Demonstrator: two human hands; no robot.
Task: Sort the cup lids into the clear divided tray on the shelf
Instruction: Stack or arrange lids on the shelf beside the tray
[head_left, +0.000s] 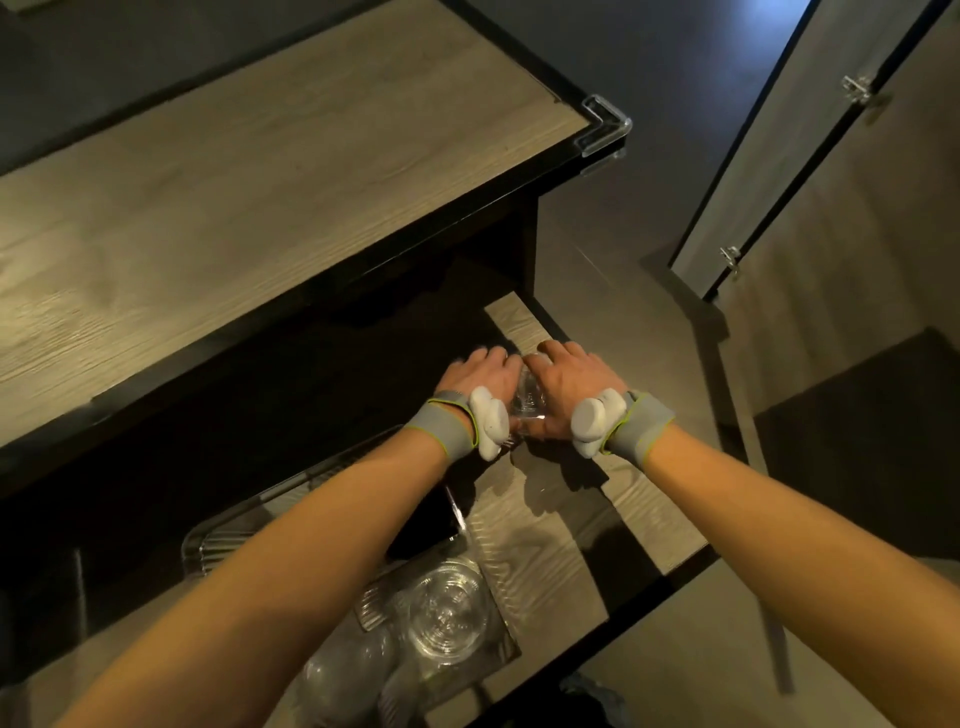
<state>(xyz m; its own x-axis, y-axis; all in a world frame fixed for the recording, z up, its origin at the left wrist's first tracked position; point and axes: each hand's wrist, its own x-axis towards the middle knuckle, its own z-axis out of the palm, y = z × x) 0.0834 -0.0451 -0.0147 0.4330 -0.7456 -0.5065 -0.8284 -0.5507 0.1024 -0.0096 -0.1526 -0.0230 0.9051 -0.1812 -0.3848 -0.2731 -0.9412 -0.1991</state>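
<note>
Both hands reach onto the lower wooden shelf (566, 525). My left hand (480, 376) and my right hand (569, 379) press side by side around a stack of clear cup lids (531, 399), which shows only between the two hands. The clear divided tray (291, 491) lies on the shelf nearer to me, partly under my left forearm. Inside it sit a flat clear lid (448, 613) and a clear domed lid (348, 675). Each wrist wears a grey band with a white sensor.
A wooden counter top (270, 171) with a black edge overhangs the shelf's back part, leaving it dark. A clear corner guard (605, 124) sticks out at its right corner. Tiled floor and cabinet doors (779, 171) lie to the right.
</note>
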